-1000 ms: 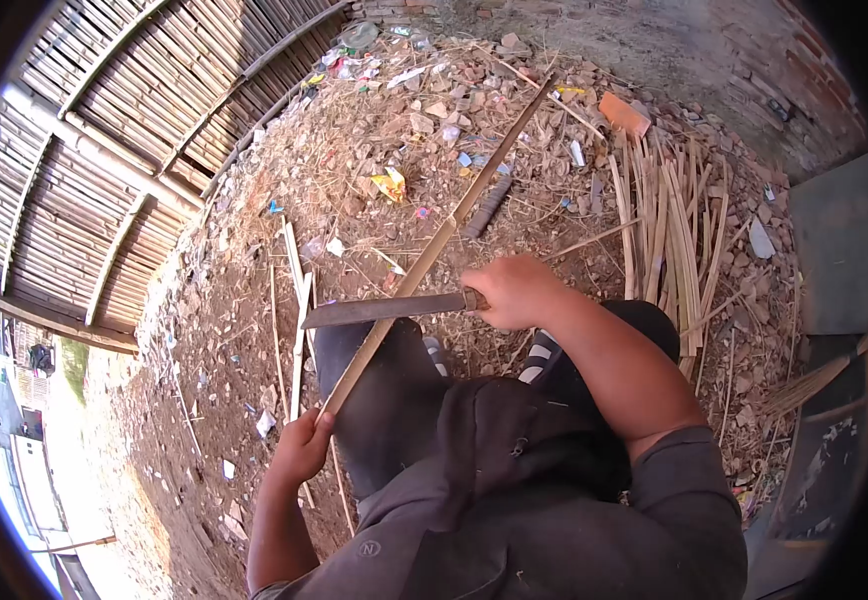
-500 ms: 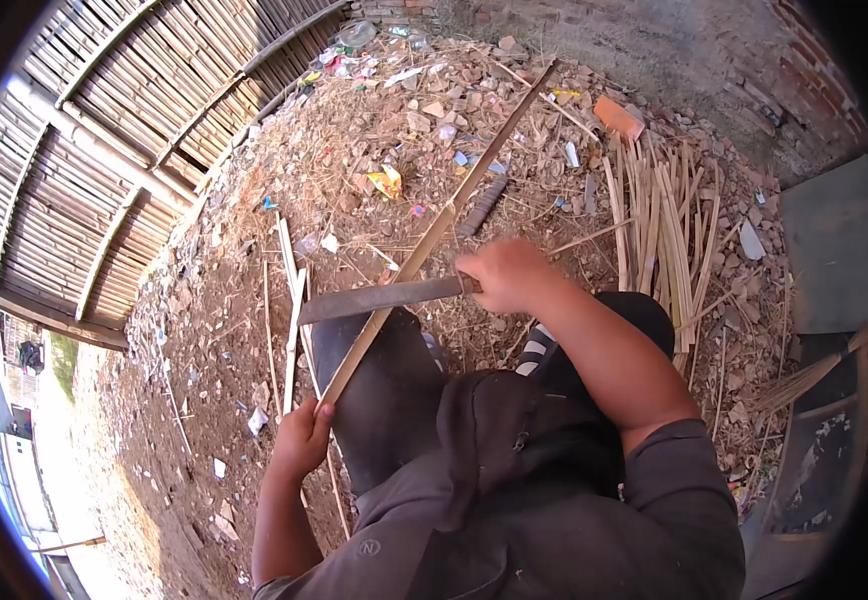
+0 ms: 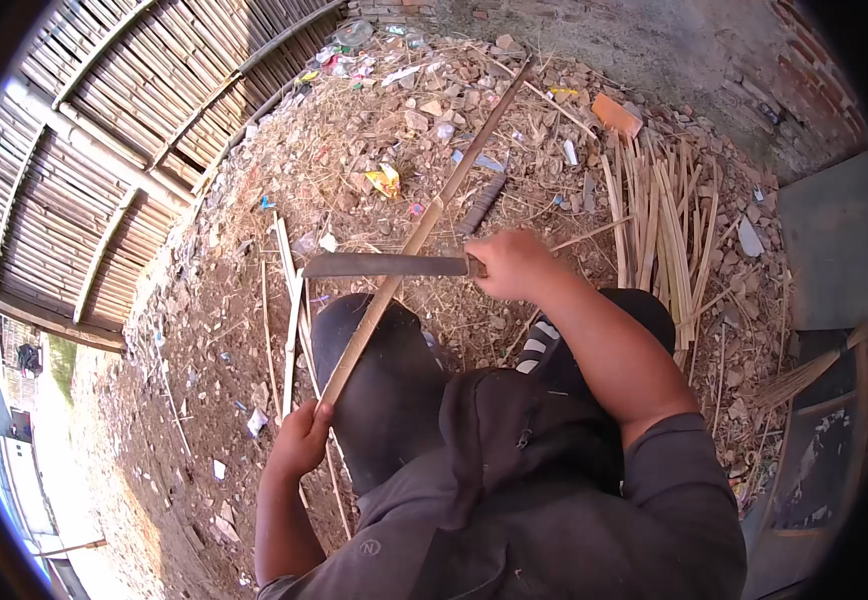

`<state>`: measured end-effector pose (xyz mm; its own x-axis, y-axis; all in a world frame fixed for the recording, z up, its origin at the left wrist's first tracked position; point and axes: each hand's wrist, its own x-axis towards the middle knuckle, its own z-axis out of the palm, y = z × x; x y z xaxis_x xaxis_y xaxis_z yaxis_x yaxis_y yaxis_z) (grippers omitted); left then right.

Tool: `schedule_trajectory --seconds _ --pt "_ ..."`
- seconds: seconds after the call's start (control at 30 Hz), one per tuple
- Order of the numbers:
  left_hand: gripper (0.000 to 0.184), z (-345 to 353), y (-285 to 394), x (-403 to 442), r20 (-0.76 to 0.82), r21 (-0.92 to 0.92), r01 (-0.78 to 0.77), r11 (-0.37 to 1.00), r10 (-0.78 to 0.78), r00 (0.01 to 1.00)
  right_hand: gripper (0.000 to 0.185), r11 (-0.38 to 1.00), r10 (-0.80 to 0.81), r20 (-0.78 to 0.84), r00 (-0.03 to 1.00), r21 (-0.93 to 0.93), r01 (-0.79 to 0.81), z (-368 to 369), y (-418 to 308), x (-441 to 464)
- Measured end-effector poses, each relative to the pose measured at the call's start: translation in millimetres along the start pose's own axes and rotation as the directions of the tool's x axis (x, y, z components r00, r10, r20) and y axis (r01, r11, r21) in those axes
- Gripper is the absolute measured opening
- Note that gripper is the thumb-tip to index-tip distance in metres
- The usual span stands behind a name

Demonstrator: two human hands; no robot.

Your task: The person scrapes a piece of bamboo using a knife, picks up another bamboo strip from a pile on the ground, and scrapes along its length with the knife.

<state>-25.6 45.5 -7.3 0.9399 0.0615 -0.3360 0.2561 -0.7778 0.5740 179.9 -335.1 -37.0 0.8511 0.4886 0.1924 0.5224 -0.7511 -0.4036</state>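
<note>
A long split bamboo strip (image 3: 361,338) slants from lower left to upper right, its lower end in the closed fingers of my left hand (image 3: 302,438). My right hand (image 3: 512,265) is closed round the handle of a large knife (image 3: 386,265). The blade points left and crosses over the strip above my left knee. Part of the strip is hidden under the blade. The strip's far end is dark and narrow, over the rubble.
A pile of split bamboo strips (image 3: 666,235) lies at the right. A dark ridged rod (image 3: 482,204) and an orange tile piece (image 3: 617,116) lie ahead. Thin strips (image 3: 289,315) lie left of my knee. A bamboo fence (image 3: 104,150) stands at upper left.
The knife has moved up along the strip, away from my left hand, and its blade is now nearly level. The strip's far end has swung slightly left.
</note>
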Motion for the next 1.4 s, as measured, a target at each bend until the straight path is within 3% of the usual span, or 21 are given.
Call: schedule_trajectory --seconds 0.13,0.23,0.33,0.5,0.57,0.67,0.8,0.87,0.9,1.0,1.13,1.23,1.33,1.4 --pt "0.043 5.5 4.7 0.5 -0.062 0.098 -0.062 0.993 0.069 0.996 0.022 0.989 -0.093 0.081 0.992 -0.111 0.101 -0.9 -18.4 3.7" --pt "0.041 8.9 5.3 -4.4 -0.079 0.129 -0.046 0.991 0.057 0.995 0.025 0.919 0.350 0.050 0.936 0.176 -0.353 -1.3 34.8 20.2" --pt "0.041 1.1 9.7 0.0 -0.074 0.095 -0.031 0.995 0.038 0.997 0.028 0.957 0.283 0.036 0.959 0.065 -0.284 -19.3 33.1 14.6" --pt "0.042 1.7 5.8 -0.6 -0.014 0.001 0.000 1.000 0.000 1.000 0.028 0.963 0.264 -0.009 0.965 0.056 -0.263 -14.2 24.5 1.2" --pt "0.042 3.5 15.1 -4.3 -0.027 0.050 -0.007 0.999 0.008 1.000 0.026 0.979 0.202 0.004 0.979 -0.010 -0.202 -17.2 16.4 0.4" --pt "0.042 5.8 16.9 -3.1 -0.049 0.064 -0.026 0.998 0.030 0.998 0.023 0.998 0.039 0.100 0.994 -0.058 -0.033 -11.0 -5.3 -1.2" --pt "0.040 7.1 14.7 -3.0 -0.077 0.118 -0.064 0.991 0.073 0.994 0.021 0.969 -0.196 0.112 0.974 -0.131 0.210 0.0 -24.4 3.8" --pt "0.038 10.0 -2.2 -2.2 -0.112 0.172 -0.099 0.980 0.119 0.987 0.022 0.989 0.145 0.041 0.989 0.032 -0.146 -9.3 10.3 20.5" --pt "0.037 11.5 -8.9 -6.5 -0.122 0.199 -0.114 0.973 0.140 0.983 0.023 0.939 0.320 0.034 0.947 0.118 -0.322 -10.5 24.1 20.2" --pt "0.036 2.9 14.1 -2.7 -0.095 0.156 -0.065 0.986 0.081 0.992 0.027 0.943 0.332 0.083 0.939 -0.006 -0.333 -14.9 33.3 20.2" --pt "0.040 -0.1 12.6 -3.6 -0.098 0.159 -0.060 0.985 0.077 0.992 0.031 0.943 0.313 0.080 0.946 0.093 -0.320 -14.9 31.1 9.0" --pt "0.042 -7.7 14.9 -5.2 -0.055 0.145 0.027 0.989 -0.019 0.998 0.031 0.926 0.360 0.112 0.926 0.074 -0.369 -22.7 28.0 2.1" --pt "0.045 -9.9 13.0 -8.2 -0.013 0.107 0.055 0.993 -0.054 0.998 0.030 0.955 0.297 0.062 0.953 -0.019 -0.296 -12.5 37.3 0.3" --pt "0.046 -8.2 22.6 -12.3 -0.070 0.142 0.054 0.988 -0.045 0.997 0.029 0.977 0.212 0.048 0.976 -0.020 -0.211 0.7 37.4 2.5"
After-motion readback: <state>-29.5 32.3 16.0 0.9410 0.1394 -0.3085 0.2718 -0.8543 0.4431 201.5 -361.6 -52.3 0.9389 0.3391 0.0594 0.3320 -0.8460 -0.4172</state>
